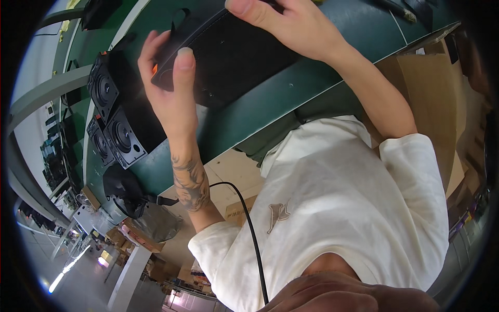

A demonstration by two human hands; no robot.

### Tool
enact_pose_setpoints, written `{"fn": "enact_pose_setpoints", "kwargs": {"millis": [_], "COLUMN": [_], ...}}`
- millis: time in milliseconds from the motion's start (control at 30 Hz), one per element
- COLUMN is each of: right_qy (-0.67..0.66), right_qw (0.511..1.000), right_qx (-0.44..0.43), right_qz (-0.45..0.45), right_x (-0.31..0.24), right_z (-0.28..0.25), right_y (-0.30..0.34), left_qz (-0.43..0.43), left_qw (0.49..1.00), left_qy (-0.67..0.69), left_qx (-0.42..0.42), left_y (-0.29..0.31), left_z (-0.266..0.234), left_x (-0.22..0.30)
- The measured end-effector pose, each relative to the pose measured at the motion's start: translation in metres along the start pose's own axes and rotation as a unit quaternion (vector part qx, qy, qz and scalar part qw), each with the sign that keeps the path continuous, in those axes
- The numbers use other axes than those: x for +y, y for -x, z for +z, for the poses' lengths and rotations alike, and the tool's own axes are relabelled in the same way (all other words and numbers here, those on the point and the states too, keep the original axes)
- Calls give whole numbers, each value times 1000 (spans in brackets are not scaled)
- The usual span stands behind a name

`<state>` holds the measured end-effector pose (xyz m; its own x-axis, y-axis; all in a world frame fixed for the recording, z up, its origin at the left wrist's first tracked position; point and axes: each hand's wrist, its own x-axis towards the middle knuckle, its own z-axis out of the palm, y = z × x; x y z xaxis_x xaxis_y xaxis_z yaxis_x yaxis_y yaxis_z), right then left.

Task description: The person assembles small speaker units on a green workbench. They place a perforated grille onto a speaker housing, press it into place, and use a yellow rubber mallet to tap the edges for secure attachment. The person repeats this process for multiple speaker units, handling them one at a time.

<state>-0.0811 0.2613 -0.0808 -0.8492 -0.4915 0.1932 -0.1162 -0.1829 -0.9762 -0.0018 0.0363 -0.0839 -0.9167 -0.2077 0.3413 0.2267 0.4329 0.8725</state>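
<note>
A black speaker box with a stitched line along its edge is tilted over the green workbench. My left hand is closed around its left end, thumb on the near face and fingers behind. A bit of orange shows beside those fingers. My right hand grips the upper edge, its thumb pressed on the rim; its other fingers are partly cut off by the top of the view. A small black loop stands up behind the box. The side turned away from me is hidden.
Several black speakers with round cones stand on the green workbench to the left. A black bag sits at the bench's left end. Cardboard stands at the right. A black cable hangs in front of my shirt.
</note>
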Motion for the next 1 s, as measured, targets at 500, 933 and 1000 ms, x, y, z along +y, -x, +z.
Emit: {"fn": "enact_pose_setpoints", "kwargs": {"millis": [500,933,1000], "right_qy": [691,582,631], "right_qw": [719,788,735], "right_qx": [-77,19,-76], "right_qz": [6,-201,-236], "right_x": [-60,-63,-61], "right_z": [-109,-86,-81], "right_y": [21,-48,-39], "left_qz": [-203,-180,-182], "left_qw": [947,950,948], "left_qy": [238,247,252], "left_qx": [70,61,71], "left_y": [-29,-29,-26], "left_z": [4,6,4], "left_x": [-30,-32,-31]}}
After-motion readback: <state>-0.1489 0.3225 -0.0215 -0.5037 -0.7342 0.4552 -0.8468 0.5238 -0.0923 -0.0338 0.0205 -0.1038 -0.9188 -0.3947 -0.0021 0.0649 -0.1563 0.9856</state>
